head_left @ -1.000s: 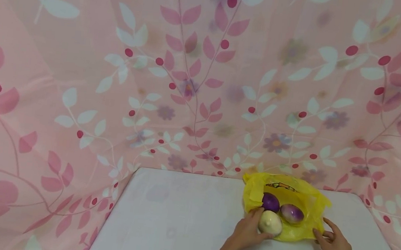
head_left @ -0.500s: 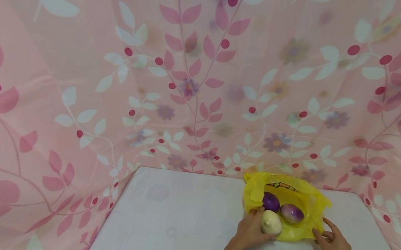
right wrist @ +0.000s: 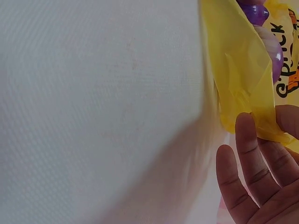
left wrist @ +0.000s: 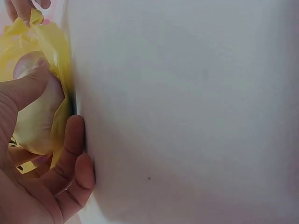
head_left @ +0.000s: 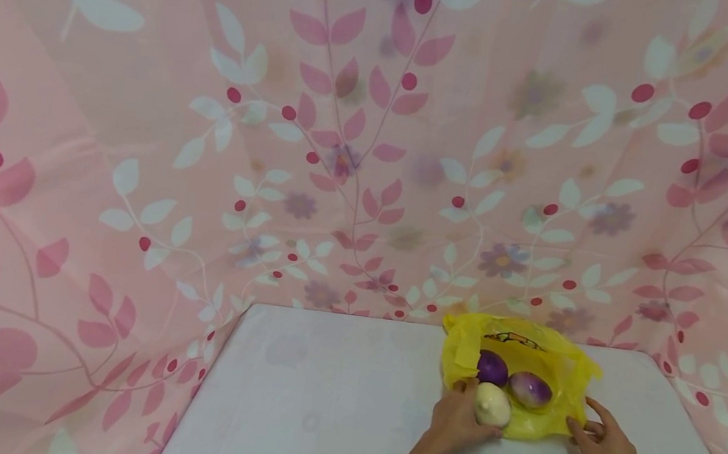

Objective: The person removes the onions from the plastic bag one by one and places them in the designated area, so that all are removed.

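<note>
A yellow plastic bag (head_left: 569, 396) lies with its mouth toward me at the right of the table. Just inside its mouth, on the left, is a glossy white turnip-like vegetable (head_left: 493, 405) with a small nub; the left wrist view shows a pale purple end on it. My left hand (head_left: 453, 418) holds this one, thumb over it and fingers round its other side. Behind it in the bag sit a dark purple vegetable (head_left: 492, 368) and a purple-and-white one (head_left: 530, 389). At the opening's right edge, my right hand (head_left: 610, 449) pinches the bag film (right wrist: 243, 74) between thumb and fingers.
A white-covered table (head_left: 321, 385) extends to the left of the bag. Pink floral cloth (head_left: 368, 183) hangs behind the table and along its sides. Black lettering (right wrist: 282, 60) shows on the bag in the right wrist view.
My left hand has shifted slightly right, and the white vegetable has moved a little with it. The right hand and the bag have barely moved.
</note>
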The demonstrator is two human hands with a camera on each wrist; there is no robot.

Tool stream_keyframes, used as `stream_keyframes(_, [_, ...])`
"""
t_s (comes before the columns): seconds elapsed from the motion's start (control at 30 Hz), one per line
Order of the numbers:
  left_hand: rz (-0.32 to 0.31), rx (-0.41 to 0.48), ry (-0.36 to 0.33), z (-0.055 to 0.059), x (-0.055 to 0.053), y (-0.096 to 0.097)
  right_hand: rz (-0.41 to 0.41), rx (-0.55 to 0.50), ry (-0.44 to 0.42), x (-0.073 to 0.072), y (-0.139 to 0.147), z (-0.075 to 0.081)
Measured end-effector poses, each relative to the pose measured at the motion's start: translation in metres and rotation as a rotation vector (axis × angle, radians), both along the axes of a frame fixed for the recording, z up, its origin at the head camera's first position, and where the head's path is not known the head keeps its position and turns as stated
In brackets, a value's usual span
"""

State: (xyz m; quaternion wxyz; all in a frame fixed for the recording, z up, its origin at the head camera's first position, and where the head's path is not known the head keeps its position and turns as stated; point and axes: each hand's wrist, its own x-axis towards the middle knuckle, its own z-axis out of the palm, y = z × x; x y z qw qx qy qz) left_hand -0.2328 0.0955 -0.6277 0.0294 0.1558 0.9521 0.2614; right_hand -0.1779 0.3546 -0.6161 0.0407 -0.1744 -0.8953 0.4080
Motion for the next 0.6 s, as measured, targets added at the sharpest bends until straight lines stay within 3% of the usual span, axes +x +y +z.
stream_keyframes(0.33, [-0.007, 0.006, -0.001, 0.0022, 0.0027, -0.0015, -0.007, 0.0, -0.003, 0.0016, -0.0017, 0.0018])
stream_keyframes(0.6, [-0.043, -0.006, 0.081, -0.0019, 0.0063, -0.0085, -0.019, -0.006, -0.015, 0.0018, -0.0022, 0.0044])
